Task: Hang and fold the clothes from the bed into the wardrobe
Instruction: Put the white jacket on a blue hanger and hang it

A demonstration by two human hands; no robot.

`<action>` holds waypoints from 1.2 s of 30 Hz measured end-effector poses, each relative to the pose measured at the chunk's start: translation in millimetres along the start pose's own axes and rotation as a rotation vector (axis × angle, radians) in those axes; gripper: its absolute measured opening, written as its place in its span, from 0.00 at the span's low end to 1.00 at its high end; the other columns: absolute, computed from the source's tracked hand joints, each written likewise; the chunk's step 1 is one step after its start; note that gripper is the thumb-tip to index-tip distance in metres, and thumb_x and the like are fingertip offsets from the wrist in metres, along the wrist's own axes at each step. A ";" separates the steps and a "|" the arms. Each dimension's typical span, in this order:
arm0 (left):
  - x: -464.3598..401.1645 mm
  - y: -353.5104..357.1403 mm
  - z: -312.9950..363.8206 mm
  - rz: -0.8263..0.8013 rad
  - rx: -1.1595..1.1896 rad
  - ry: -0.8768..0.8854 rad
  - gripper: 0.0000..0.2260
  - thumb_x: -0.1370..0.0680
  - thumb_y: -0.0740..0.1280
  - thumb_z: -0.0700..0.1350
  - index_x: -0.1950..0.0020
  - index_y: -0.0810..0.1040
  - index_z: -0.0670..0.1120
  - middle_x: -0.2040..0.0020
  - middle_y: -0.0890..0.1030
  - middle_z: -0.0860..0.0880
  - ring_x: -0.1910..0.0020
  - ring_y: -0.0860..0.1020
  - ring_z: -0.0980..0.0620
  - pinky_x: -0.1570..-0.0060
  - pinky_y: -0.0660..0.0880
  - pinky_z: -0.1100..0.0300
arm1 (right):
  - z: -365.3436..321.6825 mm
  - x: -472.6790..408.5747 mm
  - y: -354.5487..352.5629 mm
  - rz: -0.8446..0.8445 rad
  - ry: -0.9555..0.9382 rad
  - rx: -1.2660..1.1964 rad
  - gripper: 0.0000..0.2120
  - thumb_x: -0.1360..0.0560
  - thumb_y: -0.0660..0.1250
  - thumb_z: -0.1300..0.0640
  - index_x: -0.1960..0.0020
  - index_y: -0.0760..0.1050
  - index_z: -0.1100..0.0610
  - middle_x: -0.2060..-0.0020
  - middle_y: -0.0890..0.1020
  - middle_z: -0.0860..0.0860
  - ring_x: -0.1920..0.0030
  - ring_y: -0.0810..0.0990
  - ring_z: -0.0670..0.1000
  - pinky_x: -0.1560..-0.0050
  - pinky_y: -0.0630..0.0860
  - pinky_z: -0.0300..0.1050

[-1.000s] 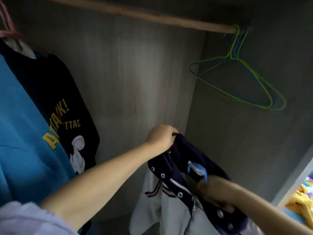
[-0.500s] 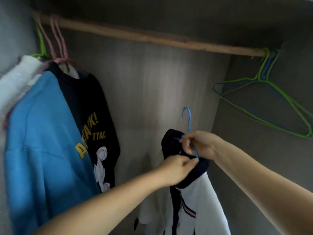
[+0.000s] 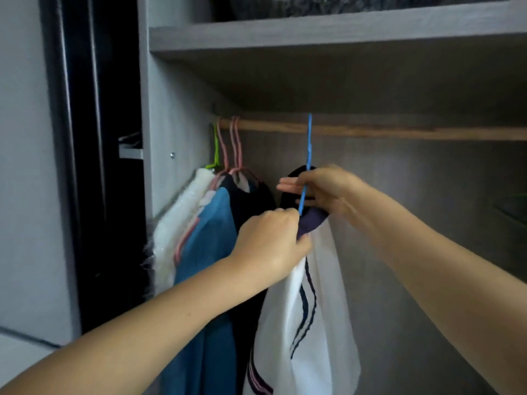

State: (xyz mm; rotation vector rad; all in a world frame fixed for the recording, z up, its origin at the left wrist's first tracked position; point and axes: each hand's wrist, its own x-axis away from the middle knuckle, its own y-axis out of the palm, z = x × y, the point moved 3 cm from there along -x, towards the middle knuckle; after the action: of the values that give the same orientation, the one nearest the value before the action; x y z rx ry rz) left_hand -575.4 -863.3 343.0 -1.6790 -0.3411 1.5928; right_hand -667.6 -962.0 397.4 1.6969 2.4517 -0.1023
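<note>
A white jacket (image 3: 319, 309) with a navy collar and navy stripes hangs on a blue wire hanger (image 3: 308, 146). The hanger's hook reaches up to the wooden rail (image 3: 399, 132); whether it sits over the rail I cannot tell. My right hand (image 3: 322, 186) grips the hanger's neck at the collar. My left hand (image 3: 271, 246) pinches the navy collar just below it.
At the rail's left end hang a black T-shirt (image 3: 251, 201), a blue top (image 3: 211, 238) and a white fluffy garment (image 3: 176, 223) on pink and green hangers. A grey shelf (image 3: 342, 35) runs above the rail. The wardrobe's side wall (image 3: 171, 109) stands at the left.
Both hands have lifted the jacket on its blue hanger up to the rail. My view has swung up and to the left, so the shelf shows and the green hangers at the right have left the frame.
</note>
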 end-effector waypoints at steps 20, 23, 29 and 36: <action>-37.8 1.9 -81.2 -0.226 -0.541 -0.157 0.21 0.22 0.61 0.43 0.30 0.65 0.42 0.33 0.68 0.44 0.32 0.64 0.45 0.29 0.56 0.47 | 8.0 -77.6 57.5 0.101 -0.235 1.042 0.21 0.17 0.51 0.46 0.40 0.73 0.60 0.38 0.76 0.59 0.45 0.74 0.56 0.49 0.63 0.39; -18.7 5.6 -66.7 -0.177 -0.589 -0.078 0.29 0.22 0.60 0.40 0.24 0.52 0.39 0.27 0.59 0.39 0.26 0.56 0.42 0.27 0.48 0.39 | 40.8 -59.5 28.4 0.151 -0.308 0.964 0.20 0.17 0.53 0.49 0.31 0.69 0.59 0.34 0.74 0.57 0.34 0.72 0.56 0.38 0.65 0.43; -9.5 25.4 3.1 -0.173 -0.444 0.210 0.21 0.24 0.63 0.41 0.32 0.66 0.43 0.33 0.66 0.41 0.29 0.59 0.41 0.28 0.46 0.38 | 105.9 8.4 -50.3 0.410 -0.175 1.020 0.22 0.21 0.59 0.60 0.27 0.64 0.60 0.30 0.69 0.58 0.32 0.69 0.56 0.34 0.66 0.47; 34.7 83.3 116.1 -0.170 0.136 0.560 0.11 0.21 0.59 0.46 0.41 0.77 0.46 0.45 0.78 0.46 0.43 0.74 0.44 0.42 0.66 0.52 | 134.4 182.9 -132.5 0.827 -0.060 1.360 0.22 0.21 0.57 0.57 0.28 0.63 0.56 0.30 0.68 0.54 0.31 0.66 0.56 0.35 0.64 0.51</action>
State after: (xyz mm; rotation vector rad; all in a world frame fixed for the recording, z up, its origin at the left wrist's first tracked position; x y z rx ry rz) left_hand -703.6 -854.7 271.5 -1.8489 -0.0817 0.9470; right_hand -842.2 -859.6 229.8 2.8308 1.2854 -1.9307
